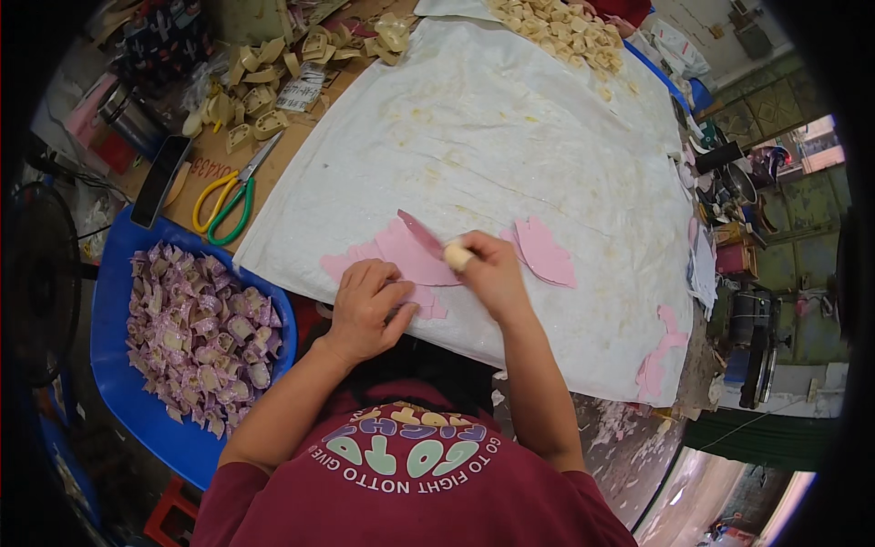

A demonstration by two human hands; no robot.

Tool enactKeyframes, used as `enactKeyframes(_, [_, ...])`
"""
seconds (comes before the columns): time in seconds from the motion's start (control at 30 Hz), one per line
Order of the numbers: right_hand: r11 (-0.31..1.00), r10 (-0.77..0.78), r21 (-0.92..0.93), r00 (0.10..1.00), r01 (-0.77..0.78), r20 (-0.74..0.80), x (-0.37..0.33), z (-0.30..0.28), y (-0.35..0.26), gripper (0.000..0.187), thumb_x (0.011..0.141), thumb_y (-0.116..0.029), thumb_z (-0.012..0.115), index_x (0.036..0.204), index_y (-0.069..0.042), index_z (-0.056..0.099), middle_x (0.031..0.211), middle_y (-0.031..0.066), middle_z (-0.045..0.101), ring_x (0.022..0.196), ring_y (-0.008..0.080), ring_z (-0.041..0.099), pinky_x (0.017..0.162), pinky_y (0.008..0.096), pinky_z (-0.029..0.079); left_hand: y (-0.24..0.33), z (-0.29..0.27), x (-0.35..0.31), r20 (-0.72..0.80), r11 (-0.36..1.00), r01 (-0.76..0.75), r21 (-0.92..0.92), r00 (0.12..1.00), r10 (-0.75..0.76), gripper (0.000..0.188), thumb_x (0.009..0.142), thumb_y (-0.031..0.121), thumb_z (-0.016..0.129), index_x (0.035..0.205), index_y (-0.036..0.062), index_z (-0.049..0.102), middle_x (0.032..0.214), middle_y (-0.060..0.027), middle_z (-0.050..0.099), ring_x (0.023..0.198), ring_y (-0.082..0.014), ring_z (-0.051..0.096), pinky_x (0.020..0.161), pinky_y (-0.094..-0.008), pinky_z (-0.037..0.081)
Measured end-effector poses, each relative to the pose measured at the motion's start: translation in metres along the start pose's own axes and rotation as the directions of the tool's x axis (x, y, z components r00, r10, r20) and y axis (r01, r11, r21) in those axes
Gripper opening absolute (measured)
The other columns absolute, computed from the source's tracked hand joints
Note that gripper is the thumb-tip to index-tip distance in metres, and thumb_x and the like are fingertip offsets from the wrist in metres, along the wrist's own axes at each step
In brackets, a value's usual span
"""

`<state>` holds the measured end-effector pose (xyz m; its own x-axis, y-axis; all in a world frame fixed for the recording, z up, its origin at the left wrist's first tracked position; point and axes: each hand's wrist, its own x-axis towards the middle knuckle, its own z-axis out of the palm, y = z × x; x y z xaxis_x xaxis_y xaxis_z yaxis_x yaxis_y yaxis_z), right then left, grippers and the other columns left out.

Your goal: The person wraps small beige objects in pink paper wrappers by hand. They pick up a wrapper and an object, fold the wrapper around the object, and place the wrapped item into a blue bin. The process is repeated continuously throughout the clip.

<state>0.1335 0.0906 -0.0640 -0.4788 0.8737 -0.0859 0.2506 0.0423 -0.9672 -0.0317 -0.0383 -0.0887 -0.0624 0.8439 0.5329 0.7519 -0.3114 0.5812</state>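
My right hand (pixel 492 273) is closed around the pale handle of a knife (pixel 421 234). The knife's blade looks pinkish and slants up to the left, over a thin pink sheet (pixel 399 248). With fingers stretched out, my left hand (pixel 366 308) lies flat on the near left part of that sheet. The sheet has ragged edges and rests on a white table cover (pixel 365 164). Just right of my right hand lies a second pink piece (pixel 549 253), with one curved edge. What the knife's edge touches is hard to make out.
At the left, a blue basin (pixel 105 342) holds many small purple-pink pieces (pixel 196 333). Scissors (pixel 228 196) with yellow and green handles and a phone (pixel 162 180) lie nearby. Cream pieces (pixel 570 36) pile at the far side. Pink scraps (pixel 660 357) lie near the right edge.
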Motion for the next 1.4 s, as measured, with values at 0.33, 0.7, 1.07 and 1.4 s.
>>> enactKeyframes(0.33, [0.900, -0.322, -0.428, 0.792, 0.086, -0.519, -0.026, -0.100, 0.012, 0.011, 0.084, 0.003, 0.061, 0.094, 0.000, 0.063, 0.094, 0.0068, 0.063, 0.076, 0.0180, 0.059, 0.069, 0.0293, 0.047, 0.001, 0.005, 0.000, -0.025, 0.998, -0.012, 0.058, 1.000, 0.013, 0.023, 0.069, 0.011, 0.073, 0.089, 0.0051, 0.064, 0.094, -0.0105, 0.057, 0.092, -0.0310, 0.056, 0.081, -0.0416, 0.043])
enactKeyframes(0.7, [0.847, -0.377, -0.530, 0.759, 0.050, -0.531, -0.044, -0.095, 0.037, 0.017, 0.085, 0.002, 0.062, 0.101, 0.001, 0.064, 0.091, 0.0147, 0.065, 0.086, 0.0285, 0.062, 0.077, 0.0344, 0.051, -0.004, 0.002, -0.003, -0.020, 0.998, -0.049, 0.038, 0.999, 0.050, 0.025, 0.067, 0.008, 0.073, 0.091, 0.0054, 0.065, 0.098, -0.0114, 0.059, 0.094, -0.0318, 0.057, 0.083, -0.0416, 0.044])
enactKeyframes(1.07, [0.704, -0.471, -0.563, 0.878, 0.433, 0.086, -0.026, 0.034, -0.002, 0.019, 0.074, -0.003, 0.069, 0.092, -0.003, 0.062, 0.090, 0.0123, 0.060, 0.084, 0.0317, 0.059, 0.071, 0.0423, 0.048, -0.005, 0.003, -0.003, -0.011, 0.999, -0.044, 0.005, 0.999, 0.044, 0.022, 0.068, 0.010, 0.073, 0.088, 0.0053, 0.065, 0.097, -0.0099, 0.058, 0.093, -0.0299, 0.056, 0.083, -0.0410, 0.045])
enactKeyframes(1.4, [0.729, -0.349, -0.590, 0.930, 0.348, 0.117, -0.020, 0.037, -0.005, 0.013, 0.075, -0.001, 0.063, 0.087, -0.004, 0.060, 0.089, 0.0131, 0.057, 0.085, 0.0326, 0.057, 0.070, 0.0418, 0.046, -0.008, 0.002, -0.008, -0.083, 0.998, -0.065, -0.011, 0.995, 0.064, 0.021, 0.067, 0.008, 0.072, 0.086, 0.0045, 0.064, 0.098, -0.0105, 0.059, 0.093, -0.0313, 0.058, 0.083, -0.0409, 0.047])
